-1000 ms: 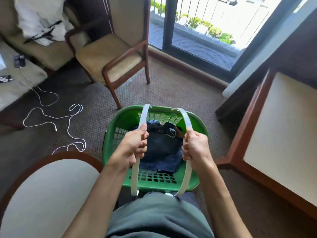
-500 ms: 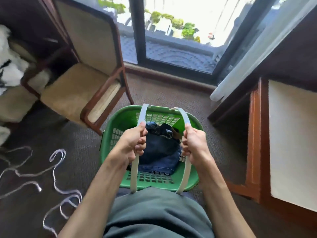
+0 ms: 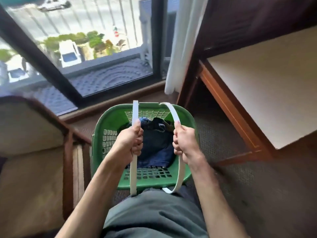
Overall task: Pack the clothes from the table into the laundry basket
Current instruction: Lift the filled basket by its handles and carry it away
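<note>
Fingers (image 3: 138, 140) of the left hand (image 3: 127, 143) curl tight round the left white handle (image 3: 134, 117); the right hand (image 3: 186, 145) wraps the right white handle (image 3: 173, 111) the same way, thumbs up along the straps. Both hands carry the green laundry basket (image 3: 106, 127), which hangs just in front of the person's lap, above the carpet (image 3: 257, 186). Dark blue clothes (image 3: 155, 145) lie inside, piled toward the middle and far wall, w/ one fold riding up near the far rim.

Risks, as a judgement: the handles are thin flat straps & the right one bows outward, so a swing or uneven pull could tip the basket and spill clothes over the low side. The near end of the right strap looks loose by the rim, though blur makes it hard to tell whether it's seated; if not, it could pop free under load. Whole view is motion-blurred, so aim is poor.

Room: tight on both sides. The chair (image 3: 34, 134) w/ its wooden arm sits just left of the basket, nearly at the rim. The wood-edged surface (image 3: 265, 93) is to the right, its corner near the basket's right side. Ahead, the window frame (image 3: 120, 93) and white curtain (image 3: 181, 48) close the way. Open floor shows mostly right-rear, btw the person and the surface.
</note>
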The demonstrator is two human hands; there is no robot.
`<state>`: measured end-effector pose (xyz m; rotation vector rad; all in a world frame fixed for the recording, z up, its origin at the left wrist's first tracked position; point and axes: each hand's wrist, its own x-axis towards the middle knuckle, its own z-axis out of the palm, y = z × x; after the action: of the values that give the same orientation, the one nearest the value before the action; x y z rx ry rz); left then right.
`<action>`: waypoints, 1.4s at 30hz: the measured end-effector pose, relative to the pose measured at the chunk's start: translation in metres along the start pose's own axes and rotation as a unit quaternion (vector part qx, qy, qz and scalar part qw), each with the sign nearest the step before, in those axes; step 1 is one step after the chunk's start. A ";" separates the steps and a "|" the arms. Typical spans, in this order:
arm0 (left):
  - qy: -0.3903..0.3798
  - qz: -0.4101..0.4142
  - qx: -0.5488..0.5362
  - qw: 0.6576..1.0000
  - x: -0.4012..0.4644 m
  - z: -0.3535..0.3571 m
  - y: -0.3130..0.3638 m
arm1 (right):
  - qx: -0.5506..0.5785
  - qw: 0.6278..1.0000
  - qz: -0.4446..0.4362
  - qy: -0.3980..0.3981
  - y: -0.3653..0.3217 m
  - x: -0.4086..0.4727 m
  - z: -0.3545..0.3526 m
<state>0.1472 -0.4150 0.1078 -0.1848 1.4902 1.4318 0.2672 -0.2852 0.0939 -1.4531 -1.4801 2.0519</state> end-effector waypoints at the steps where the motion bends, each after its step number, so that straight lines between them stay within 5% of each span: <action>1: -0.007 -0.001 0.015 1.000 0.012 0.002 0.008 | 0.015 1.000 0.003 0.011 -0.003 0.008 0.001; 9: -0.053 -0.084 0.092 0.991 0.093 0.019 0.066 | 0.069 0.987 -0.006 0.142 -0.019 0.074 0.009; 20: -0.197 -0.148 0.324 0.913 0.226 0.080 0.079 | 0.170 0.883 0.069 0.432 0.023 0.127 0.000; 27: -0.253 -0.185 0.406 0.858 0.297 0.094 0.071 | 0.087 0.860 0.152 0.479 0.040 0.163 0.015; 31: -0.261 -0.168 0.447 0.839 0.316 0.103 0.057 | 0.155 0.844 0.178 0.482 0.059 0.174 0.015; 42: -0.249 -0.149 0.455 0.842 0.339 0.141 0.040 | 0.212 0.844 0.169 0.463 0.071 0.196 -0.023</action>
<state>0.0354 -0.1169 -0.0783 0.4936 1.4512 0.3604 0.2155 -0.1763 -0.0776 -2.1142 -0.3739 1.2822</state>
